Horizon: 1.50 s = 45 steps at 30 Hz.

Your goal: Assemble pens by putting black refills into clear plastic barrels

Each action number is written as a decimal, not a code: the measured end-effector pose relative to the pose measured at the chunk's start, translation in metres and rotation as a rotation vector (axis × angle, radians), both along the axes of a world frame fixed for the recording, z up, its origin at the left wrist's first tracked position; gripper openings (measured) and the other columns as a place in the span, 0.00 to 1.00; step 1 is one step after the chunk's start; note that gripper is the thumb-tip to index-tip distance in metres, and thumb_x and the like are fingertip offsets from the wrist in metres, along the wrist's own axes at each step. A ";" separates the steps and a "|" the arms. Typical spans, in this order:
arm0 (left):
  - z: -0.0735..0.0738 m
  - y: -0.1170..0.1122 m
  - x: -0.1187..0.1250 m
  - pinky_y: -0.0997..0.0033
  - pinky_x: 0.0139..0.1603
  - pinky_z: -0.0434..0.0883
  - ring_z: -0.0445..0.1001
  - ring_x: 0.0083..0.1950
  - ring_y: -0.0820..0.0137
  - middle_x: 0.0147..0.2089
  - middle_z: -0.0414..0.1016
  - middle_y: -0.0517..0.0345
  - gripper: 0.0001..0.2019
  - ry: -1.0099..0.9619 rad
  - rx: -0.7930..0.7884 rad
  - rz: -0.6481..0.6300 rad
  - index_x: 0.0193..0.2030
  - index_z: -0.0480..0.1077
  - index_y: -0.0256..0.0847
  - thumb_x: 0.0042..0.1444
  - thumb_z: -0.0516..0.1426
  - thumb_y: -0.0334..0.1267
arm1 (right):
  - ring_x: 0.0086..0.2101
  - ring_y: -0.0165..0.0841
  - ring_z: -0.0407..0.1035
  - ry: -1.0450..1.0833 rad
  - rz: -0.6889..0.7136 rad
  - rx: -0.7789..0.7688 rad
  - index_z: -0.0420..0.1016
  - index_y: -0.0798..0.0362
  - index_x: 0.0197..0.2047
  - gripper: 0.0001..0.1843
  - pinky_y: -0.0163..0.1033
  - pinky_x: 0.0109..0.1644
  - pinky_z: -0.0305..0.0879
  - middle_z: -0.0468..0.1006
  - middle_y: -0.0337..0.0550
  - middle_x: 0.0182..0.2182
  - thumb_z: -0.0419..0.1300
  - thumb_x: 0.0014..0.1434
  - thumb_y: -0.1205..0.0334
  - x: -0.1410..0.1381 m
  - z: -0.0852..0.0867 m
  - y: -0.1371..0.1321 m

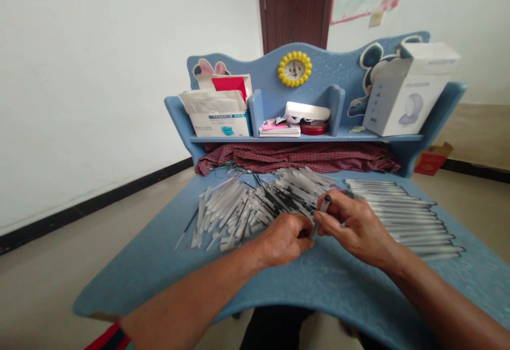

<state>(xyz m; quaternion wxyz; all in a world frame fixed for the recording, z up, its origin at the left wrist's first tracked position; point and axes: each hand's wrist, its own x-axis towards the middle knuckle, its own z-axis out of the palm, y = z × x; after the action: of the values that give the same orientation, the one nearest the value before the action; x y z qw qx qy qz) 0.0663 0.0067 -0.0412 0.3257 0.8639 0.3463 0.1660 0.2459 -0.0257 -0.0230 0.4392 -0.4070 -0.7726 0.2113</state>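
Observation:
Above the front part of the blue desk [151,270], my two hands meet at one pen [322,209] with a translucent barrel and a dark end. My right hand [356,228] pinches the barrel, with the dark end pointing up and away. The fingers of my left hand [285,239] are closed around its lower end, so that end is hidden. Just beyond my left hand lies a loose heap of translucent pen barrels [223,206] mixed with thin black refills [274,198]. Beside my right hand, several pens [410,217] lie side by side in a row.
A folded red checked cloth [295,156] lies under the shelf [239,139]. On the shelf stand a mask box [219,121], a red round tin [314,128] and a tall white box [406,95]. A yellow clock [295,68] hangs on the backboard.

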 end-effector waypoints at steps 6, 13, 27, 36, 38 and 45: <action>-0.003 0.001 0.001 0.75 0.32 0.62 0.68 0.30 0.72 0.26 0.67 0.62 0.05 -0.007 0.012 -0.017 0.31 0.71 0.35 0.47 0.54 0.29 | 0.22 0.28 0.65 0.008 0.027 -0.046 0.65 0.52 0.32 0.04 0.34 0.25 0.58 0.70 0.34 0.20 0.53 0.60 0.67 0.000 0.000 0.002; -0.001 0.001 0.000 0.76 0.32 0.62 0.68 0.30 0.72 0.25 0.68 0.63 0.04 -0.001 0.011 -0.019 0.30 0.71 0.36 0.46 0.55 0.28 | 0.21 0.28 0.65 0.032 0.062 -0.054 0.62 0.52 0.30 0.07 0.34 0.24 0.59 0.70 0.35 0.20 0.54 0.60 0.66 -0.002 -0.003 0.002; 0.005 0.001 0.000 0.77 0.29 0.60 0.66 0.28 0.73 0.23 0.64 0.63 0.02 0.044 0.016 0.029 0.25 0.68 0.36 0.47 0.57 0.30 | 0.22 0.29 0.68 0.147 0.077 -0.163 0.63 0.52 0.31 0.08 0.34 0.27 0.64 0.72 0.36 0.20 0.55 0.62 0.61 0.001 -0.006 0.010; 0.023 0.001 -0.001 0.76 0.26 0.58 0.61 0.26 0.74 0.23 0.60 0.65 0.07 -0.025 -0.115 0.137 0.31 0.68 0.37 0.52 0.54 0.38 | 0.18 0.28 0.67 0.449 0.027 -0.256 0.63 0.52 0.33 0.16 0.33 0.23 0.64 0.70 0.32 0.18 0.58 0.57 0.48 0.004 0.007 0.019; 0.028 0.002 -0.003 0.76 0.26 0.57 0.59 0.25 0.75 0.22 0.59 0.66 0.08 -0.045 -0.141 0.157 0.30 0.67 0.38 0.52 0.53 0.41 | 0.17 0.28 0.66 0.423 -0.101 -0.227 0.64 0.53 0.41 0.19 0.32 0.21 0.60 0.69 0.31 0.18 0.58 0.57 0.47 0.009 0.010 0.024; 0.033 0.005 -0.004 0.76 0.27 0.58 0.60 0.26 0.74 0.22 0.58 0.67 0.08 -0.039 -0.147 0.212 0.29 0.64 0.38 0.50 0.54 0.42 | 0.27 0.29 0.70 -0.405 -0.407 0.195 0.68 0.53 0.52 0.16 0.33 0.31 0.58 0.77 0.41 0.28 0.50 0.62 0.65 0.019 0.022 0.013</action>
<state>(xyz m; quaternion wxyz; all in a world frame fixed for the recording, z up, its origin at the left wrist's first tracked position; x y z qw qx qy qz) 0.0623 0.0118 -0.0079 0.3756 0.7928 0.4407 0.1904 0.2646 -0.0130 -0.0007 0.3465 -0.5433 -0.7636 -0.0420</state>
